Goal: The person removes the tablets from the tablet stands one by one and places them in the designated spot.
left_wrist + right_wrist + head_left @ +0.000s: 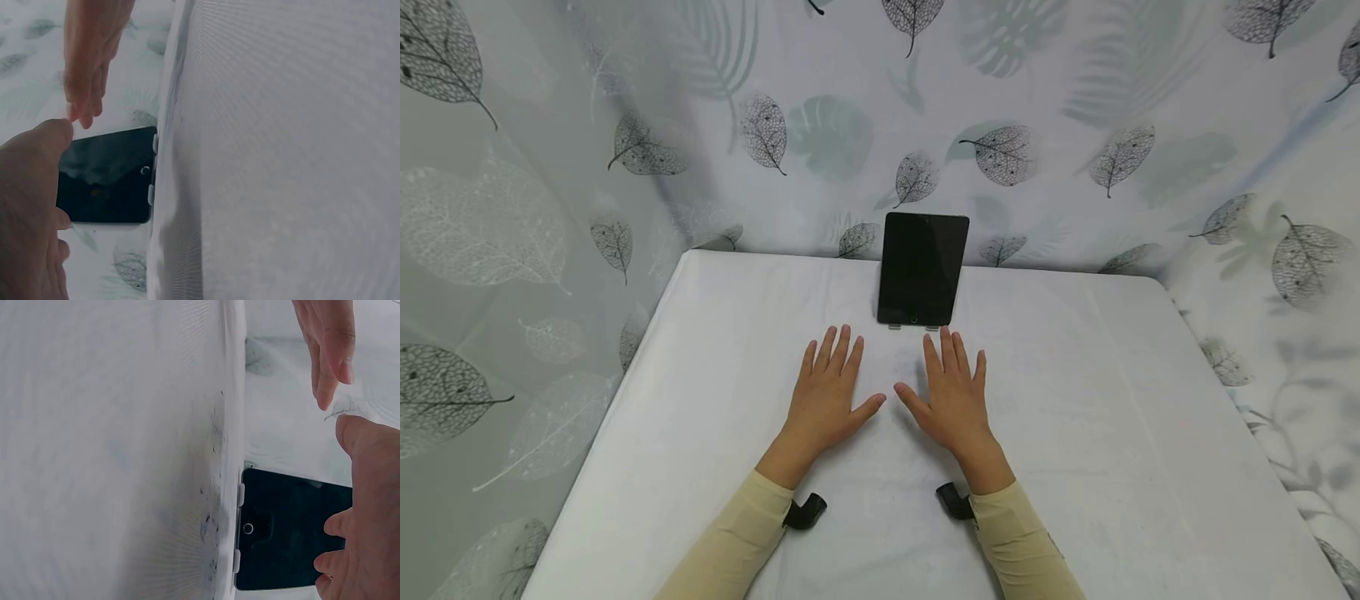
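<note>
A black tablet [922,268] with a dark screen leans upright on a small stand at the table's far edge. Short of it, my left hand [826,398] is spread palm down, fingers straight and thumb pointing inward. My right hand [953,398] mirrors it on the other side, its fingertips just below the tablet's lower edge. The two thumbs point at each other with a small gap between them. Neither hand holds anything. In the left wrist view the tablet [109,178] shows beyond the left thumb; in the right wrist view the tablet [287,531] is partly covered by the right hand.
A white cloth covers the table [1112,433]. Leaf-patterned curtains [850,125] hang behind it and at both sides. Two small stand clips [894,327] hold the tablet's bottom edge. A black wrist camera [806,511] sits at the left sleeve, another camera [953,502] at the right.
</note>
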### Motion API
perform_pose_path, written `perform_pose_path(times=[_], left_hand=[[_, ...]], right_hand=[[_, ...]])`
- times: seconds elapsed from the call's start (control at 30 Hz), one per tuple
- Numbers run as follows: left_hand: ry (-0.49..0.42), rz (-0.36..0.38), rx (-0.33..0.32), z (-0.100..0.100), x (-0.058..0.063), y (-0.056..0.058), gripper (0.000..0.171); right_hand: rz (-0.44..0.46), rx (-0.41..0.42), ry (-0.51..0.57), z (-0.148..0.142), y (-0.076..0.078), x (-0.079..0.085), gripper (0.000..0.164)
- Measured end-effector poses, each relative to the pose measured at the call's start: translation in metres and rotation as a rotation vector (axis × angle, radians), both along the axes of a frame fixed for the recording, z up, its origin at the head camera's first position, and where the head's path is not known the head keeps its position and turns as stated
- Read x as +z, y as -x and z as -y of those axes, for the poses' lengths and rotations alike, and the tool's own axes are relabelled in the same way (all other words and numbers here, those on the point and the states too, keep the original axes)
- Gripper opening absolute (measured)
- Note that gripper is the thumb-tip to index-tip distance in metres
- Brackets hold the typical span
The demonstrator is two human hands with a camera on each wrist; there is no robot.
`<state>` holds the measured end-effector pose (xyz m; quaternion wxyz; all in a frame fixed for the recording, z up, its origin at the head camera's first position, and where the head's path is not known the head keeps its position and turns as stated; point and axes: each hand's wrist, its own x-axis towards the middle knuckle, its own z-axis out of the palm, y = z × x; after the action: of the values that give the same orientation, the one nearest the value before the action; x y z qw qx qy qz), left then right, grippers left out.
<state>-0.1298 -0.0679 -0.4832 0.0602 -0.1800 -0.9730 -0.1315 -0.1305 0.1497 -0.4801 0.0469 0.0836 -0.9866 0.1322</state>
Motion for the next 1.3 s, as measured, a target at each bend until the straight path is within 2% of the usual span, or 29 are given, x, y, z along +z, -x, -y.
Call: perform_pose_path(times=[0.3, 0.5, 0.8, 1.0, 1.2, 1.3], left_hand=[[-0.086, 0.026, -0.025, -0.001, 0.000, 0.001, 0.089], [-0.176, 0.054, -0.038, -0.002, 0.002, 0.007, 0.089], [-0.400, 0.071, -0.092, -0.017, 0.003, 0.027, 0.086], [-0.496, 0.069, -0.098, -0.031, 0.002, 0.039, 0.084], [-0.608, 0.117, -0.066, -0.041, 0.003, 0.052, 0.084], [-0.736, 0.152, -0.031, -0.044, 0.003, 0.062, 0.079]], right_hand=[[-0.024, 0.008, 0.075, 0.001, 0.003, 0.003, 0.087], [-0.024, -0.001, 0.188, 0.001, 0.012, 0.003, 0.084], [-0.071, -0.007, 0.367, -0.004, 0.024, 0.001, 0.076], [-0.119, -0.020, 0.462, -0.005, 0.035, 0.006, 0.074], [-0.125, -0.053, 0.542, -0.011, 0.049, 0.007, 0.071], [-0.148, -0.040, 0.624, -0.014, 0.058, 0.007, 0.069]])
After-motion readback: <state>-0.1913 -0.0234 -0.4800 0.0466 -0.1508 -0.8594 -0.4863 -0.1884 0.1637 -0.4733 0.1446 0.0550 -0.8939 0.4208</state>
